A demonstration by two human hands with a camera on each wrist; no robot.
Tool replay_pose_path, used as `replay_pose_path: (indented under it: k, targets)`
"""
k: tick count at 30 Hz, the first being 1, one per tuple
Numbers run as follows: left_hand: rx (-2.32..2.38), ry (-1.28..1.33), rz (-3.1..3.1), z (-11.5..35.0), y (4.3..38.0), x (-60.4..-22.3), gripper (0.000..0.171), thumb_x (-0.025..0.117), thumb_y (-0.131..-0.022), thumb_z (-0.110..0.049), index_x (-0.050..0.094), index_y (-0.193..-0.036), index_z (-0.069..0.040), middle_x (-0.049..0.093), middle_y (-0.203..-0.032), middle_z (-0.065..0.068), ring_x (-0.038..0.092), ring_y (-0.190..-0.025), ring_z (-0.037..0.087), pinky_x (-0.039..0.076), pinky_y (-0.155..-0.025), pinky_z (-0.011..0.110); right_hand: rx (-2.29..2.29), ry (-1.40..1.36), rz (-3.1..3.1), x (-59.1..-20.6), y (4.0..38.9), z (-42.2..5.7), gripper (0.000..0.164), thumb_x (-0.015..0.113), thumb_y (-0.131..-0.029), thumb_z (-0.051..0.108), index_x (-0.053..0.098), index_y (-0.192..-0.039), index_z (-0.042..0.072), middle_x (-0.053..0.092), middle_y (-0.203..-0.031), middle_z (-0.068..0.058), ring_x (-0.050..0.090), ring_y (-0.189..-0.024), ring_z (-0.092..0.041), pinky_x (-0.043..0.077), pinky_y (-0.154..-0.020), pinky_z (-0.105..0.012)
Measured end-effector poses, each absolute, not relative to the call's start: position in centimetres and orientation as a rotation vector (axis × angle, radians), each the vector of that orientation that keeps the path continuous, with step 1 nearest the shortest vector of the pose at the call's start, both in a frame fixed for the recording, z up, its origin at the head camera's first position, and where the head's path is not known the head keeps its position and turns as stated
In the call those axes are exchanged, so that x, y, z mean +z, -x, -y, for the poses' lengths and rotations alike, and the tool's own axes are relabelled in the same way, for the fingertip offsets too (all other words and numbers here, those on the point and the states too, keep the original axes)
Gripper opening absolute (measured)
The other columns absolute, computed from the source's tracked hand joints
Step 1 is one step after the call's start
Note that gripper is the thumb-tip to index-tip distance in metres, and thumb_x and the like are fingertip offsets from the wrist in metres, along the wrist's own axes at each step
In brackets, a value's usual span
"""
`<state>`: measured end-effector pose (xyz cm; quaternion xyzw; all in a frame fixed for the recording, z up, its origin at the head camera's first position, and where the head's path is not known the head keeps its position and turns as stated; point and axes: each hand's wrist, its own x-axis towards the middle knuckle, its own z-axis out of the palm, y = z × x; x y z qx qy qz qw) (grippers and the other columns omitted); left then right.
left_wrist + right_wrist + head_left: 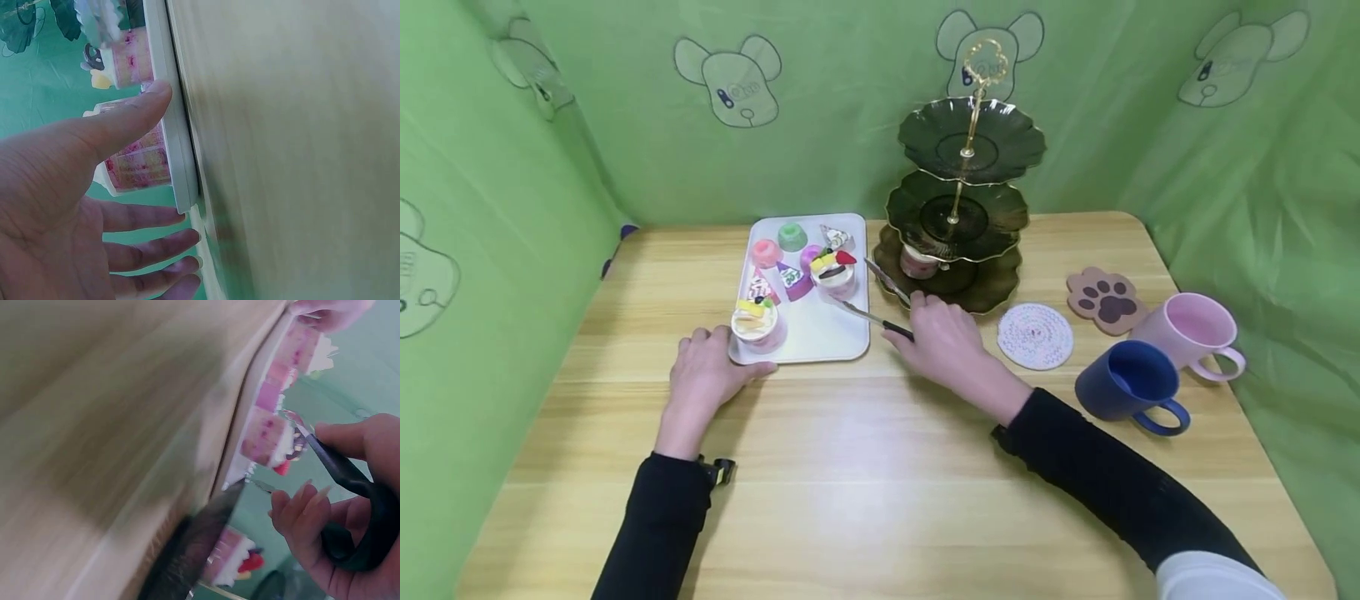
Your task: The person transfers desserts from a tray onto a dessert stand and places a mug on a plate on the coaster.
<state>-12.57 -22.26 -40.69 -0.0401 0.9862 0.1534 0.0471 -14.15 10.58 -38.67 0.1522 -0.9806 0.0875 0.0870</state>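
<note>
Black fabric sleeve [1097, 475] up front; right grip [947, 337] pinches black-handled metal tongs [886, 325], left grip [706, 371] spread at white rectangular tray [827, 335]. Fruit-topped pink dessert cup [839, 285] sits on that, so straddle it evenly before squeezing.

On the surface [850, 500], the tray [829, 335]: front cup [758, 325] at left, back cup [837, 277] near the right edge, tongs [898, 330] across that edge! Tiered stand [957, 223] to the tray's right, 3rd cup [917, 262] on its bottom tier! Further right, front coaster [1035, 336], rear coaster [1101, 293]; far right, front mug [1116, 385], rear mug [1176, 333] behind!
</note>
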Motion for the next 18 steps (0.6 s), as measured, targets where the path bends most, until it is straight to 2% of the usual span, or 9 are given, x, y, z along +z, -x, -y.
replay_pose_path:
  k: [6, 14, 18]
  targets:
    - [0.478, 0.134, -3.002, 22.3, 12.4, -40.6, 0.095, 0.072, -0.064, -0.064, 0.047, -0.126, 0.002, 0.047, -0.106, 0.022, 0.040, -0.095, 0.039, 0.039, -0.073, 0.049, 0.274, -0.428, 2.952, -39.7, 16.4, -8.7, 0.072, 0.056, -0.080, 0.061, 0.054, -0.113, -0.003, 0.057, -0.081, -0.013, 0.059, -0.066, -0.033, 0.045, -0.049, -0.043]
    - [0.497, 0.164, -3.004, 22.1, 12.4, -40.7, 0.093, 0.074, -0.064, -0.062, 0.047, -0.127, 0.002, 0.045, -0.104, 0.020, 0.039, -0.093, 0.038, 0.038, -0.071, 0.046, 0.266, -0.456, 2.943, -39.9, 17.3, -7.8, 0.053, 0.059, -0.078, 0.061, 0.054, -0.087, 0.009, 0.052, -0.067, -0.007, 0.056, -0.058, -0.032, 0.041, -0.045, -0.042]
    - [0.502, 0.167, -3.000, 22.1, 12.4, -40.7, 0.093, 0.074, -0.063, -0.061, 0.047, -0.126, 0.002, 0.045, -0.103, 0.020, 0.039, -0.092, 0.037, 0.038, -0.070, 0.045, 0.261, -0.474, 2.948, -39.9, 17.4, -7.8, 0.052, 0.061, -0.078, 0.060, 0.055, -0.088, 0.009, 0.052, -0.066, -0.008, 0.056, -0.057, -0.032, 0.041, -0.044, -0.042]
